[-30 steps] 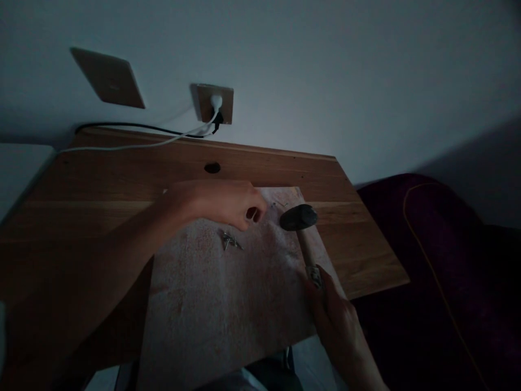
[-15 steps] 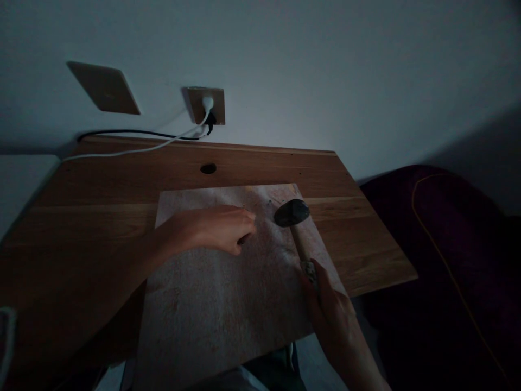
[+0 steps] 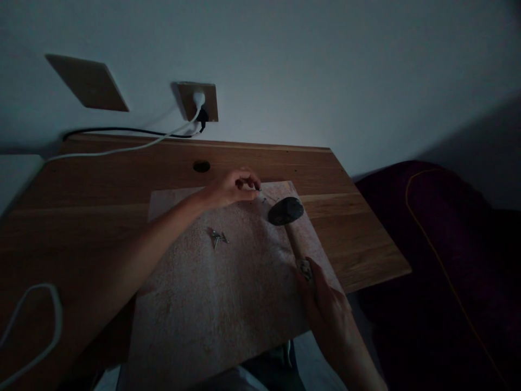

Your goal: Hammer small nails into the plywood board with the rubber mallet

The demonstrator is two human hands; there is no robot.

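My left hand [image 3: 240, 187] is over the far edge of a pale reddish board [image 3: 211, 304], thumb and forefinger pinched together on a small nail [image 3: 259, 190]. My right hand [image 3: 325, 304] is wrapped round the patterned grip of a mallet [image 3: 297, 241]. Its dark head [image 3: 286, 211] points away from me, over the board's right side. A small heap of nails [image 3: 218, 238] lies on the board, nearer me than my left hand. Several tiny nails or marks show near the board's far right corner, too small to tell apart.
The board rests on a wooden desk [image 3: 362, 239] with a round cable hole [image 3: 201, 166]. A wall socket [image 3: 198, 103] holds white and black plugs, their cables running left. Dark purple cushioned furniture [image 3: 456, 244] stands at right. A white cord loop [image 3: 57, 315] appears lower left.
My left hand has moved away from me, from a fist into a pinch on a nail. The heap of nails now shows where that hand was. The mallet stays nearly still over the board.
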